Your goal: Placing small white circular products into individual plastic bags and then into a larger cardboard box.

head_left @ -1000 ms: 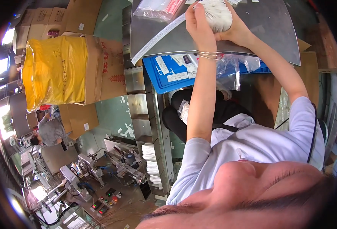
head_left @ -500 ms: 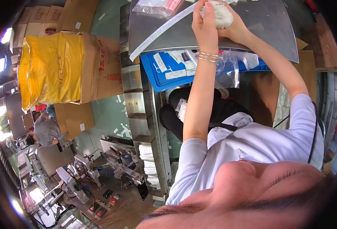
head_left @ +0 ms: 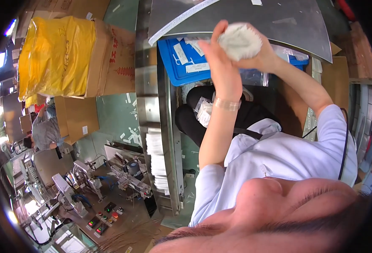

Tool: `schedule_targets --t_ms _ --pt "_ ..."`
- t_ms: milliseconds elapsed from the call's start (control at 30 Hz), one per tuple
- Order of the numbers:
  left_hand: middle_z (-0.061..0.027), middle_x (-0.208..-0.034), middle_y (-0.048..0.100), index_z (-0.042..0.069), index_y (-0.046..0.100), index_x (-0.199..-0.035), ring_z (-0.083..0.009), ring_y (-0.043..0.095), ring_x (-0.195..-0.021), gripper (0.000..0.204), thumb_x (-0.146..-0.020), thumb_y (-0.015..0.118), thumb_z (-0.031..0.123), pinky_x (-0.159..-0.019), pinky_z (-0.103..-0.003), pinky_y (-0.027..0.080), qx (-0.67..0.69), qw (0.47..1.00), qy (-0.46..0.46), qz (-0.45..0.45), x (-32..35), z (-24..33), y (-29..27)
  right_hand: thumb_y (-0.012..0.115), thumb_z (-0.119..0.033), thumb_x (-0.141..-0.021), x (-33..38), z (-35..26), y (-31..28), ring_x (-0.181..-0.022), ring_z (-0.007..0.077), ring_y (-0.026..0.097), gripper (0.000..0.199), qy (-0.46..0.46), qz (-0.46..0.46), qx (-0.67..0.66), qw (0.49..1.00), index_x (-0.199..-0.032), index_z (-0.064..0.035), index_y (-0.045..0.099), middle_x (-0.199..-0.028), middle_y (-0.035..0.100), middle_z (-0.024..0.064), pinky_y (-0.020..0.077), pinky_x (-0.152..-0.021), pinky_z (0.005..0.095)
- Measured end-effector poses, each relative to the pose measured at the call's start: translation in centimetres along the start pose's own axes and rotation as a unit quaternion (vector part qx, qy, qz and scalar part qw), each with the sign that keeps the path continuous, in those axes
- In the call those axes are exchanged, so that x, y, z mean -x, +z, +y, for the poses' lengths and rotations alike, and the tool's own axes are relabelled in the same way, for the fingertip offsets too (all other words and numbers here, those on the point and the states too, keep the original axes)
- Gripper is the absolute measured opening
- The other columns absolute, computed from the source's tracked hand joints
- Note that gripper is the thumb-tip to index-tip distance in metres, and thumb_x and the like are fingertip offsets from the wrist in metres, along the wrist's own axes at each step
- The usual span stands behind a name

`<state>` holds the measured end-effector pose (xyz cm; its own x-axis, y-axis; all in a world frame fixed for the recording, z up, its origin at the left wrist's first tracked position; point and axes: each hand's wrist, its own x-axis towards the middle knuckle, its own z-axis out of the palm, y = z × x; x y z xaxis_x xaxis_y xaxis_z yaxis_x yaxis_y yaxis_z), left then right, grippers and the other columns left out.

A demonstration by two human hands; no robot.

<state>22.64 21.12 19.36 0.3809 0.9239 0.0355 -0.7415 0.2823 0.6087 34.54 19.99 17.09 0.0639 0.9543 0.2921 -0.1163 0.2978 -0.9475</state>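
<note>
Both my hands are raised in front of me and closed around one white, round, frilly bundle (head_left: 239,40). My left hand (head_left: 216,57) grips its left side, and a thin clear bracelet (head_left: 226,103) sits on that wrist. My right hand (head_left: 265,59) cups the bundle from the right and below. The bundle hangs in front of the edge of a grey metal tabletop (head_left: 287,21). Under that edge is a blue tray (head_left: 173,63) with white labels and clear plastic bags. What lies inside the bundle is hidden.
A yellow plastic bag (head_left: 55,55) covers cardboard boxes (head_left: 114,63) at the left. A metal table frame (head_left: 167,126) runs down the middle beside stacked white sheets (head_left: 156,160). Machines with coloured buttons (head_left: 106,215) stand lower left. Another person (head_left: 44,133) bends over at the far left.
My hands have carried the white bundle down off the tabletop and nearer to me, turning it so its frilly face shows. The view has tilted slightly.
</note>
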Motion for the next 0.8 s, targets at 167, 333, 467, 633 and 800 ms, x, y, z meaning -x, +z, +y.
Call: schedule_targets --t_ms 167,333,467,633,800 --pt "-0.0097 -0.131 0.04 0.002 0.036 -0.13 -0.0212 0.035 -0.123 0.073 -0.09 0.016 0.06 -0.103 -0.032 0.024 0.038 0.984 -0.07 0.16 8.2 0.9 -4.1 0.076 -0.004 -0.058 4.1 3.6 3.4 -0.099 0.0137 0.055 0.061 0.169 -0.182 0.031 0.968 -0.114 -0.0027 0.053 -0.106 0.06 0.0046 0.0426 -0.088 0.0291" --pt "-0.0147 -0.127 0.042 0.0 0.04 -0.125 -0.0261 0.039 -0.115 0.052 -0.093 0.038 0.041 -0.1 -0.036 0.027 -0.046 0.935 -0.002 0.351 16.9 -0.4 -13.2 0.075 -0.003 -0.057 6.9 6.9 5.6 -0.096 0.0143 0.056 0.059 0.338 -0.25 -0.096 0.902 -0.112 -0.0034 0.055 -0.104 0.061 0.0049 0.0433 -0.087 0.0292" --pt "-0.0184 -0.116 0.045 -0.002 0.043 -0.118 -0.0299 0.044 -0.104 0.04 -0.087 0.055 0.021 -0.091 -0.038 0.033 -0.552 0.709 0.049 0.436 20.6 -4.1 -14.8 0.072 -0.001 -0.057 6.4 9.2 4.4 -0.094 0.0144 0.057 0.058 0.389 -0.208 -0.013 0.897 -0.112 -0.0041 0.055 -0.101 0.062 0.0048 0.0434 -0.086 0.0286" --pt "-0.0189 -0.106 0.047 -0.003 0.049 -0.11 -0.0322 0.047 -0.096 0.034 -0.083 0.059 0.016 -0.08 -0.036 0.04 -0.658 0.602 0.059 0.448 19.7 -7.9 -16.7 0.072 -0.005 -0.062 6.8 9.7 6.4 -0.088 0.0136 0.058 0.045 0.263 -0.279 0.125 0.915 -0.105 -0.0032 0.056 -0.096 0.062 0.0047 0.0453 -0.082 0.029" --pt "-0.0149 -0.091 0.051 -0.002 0.054 -0.104 -0.0317 0.05 -0.089 0.027 -0.084 0.059 0.016 -0.075 -0.035 0.042 -0.639 0.642 0.098 0.412 19.5 -8.7 -17.5 0.074 -0.009 -0.063 8.3 11.0 8.1 -0.086 0.012 0.057 0.047 0.157 -0.318 0.131 0.926 -0.106 -0.0042 0.054 -0.095 0.061 0.0036 0.0449 -0.081 0.0279"
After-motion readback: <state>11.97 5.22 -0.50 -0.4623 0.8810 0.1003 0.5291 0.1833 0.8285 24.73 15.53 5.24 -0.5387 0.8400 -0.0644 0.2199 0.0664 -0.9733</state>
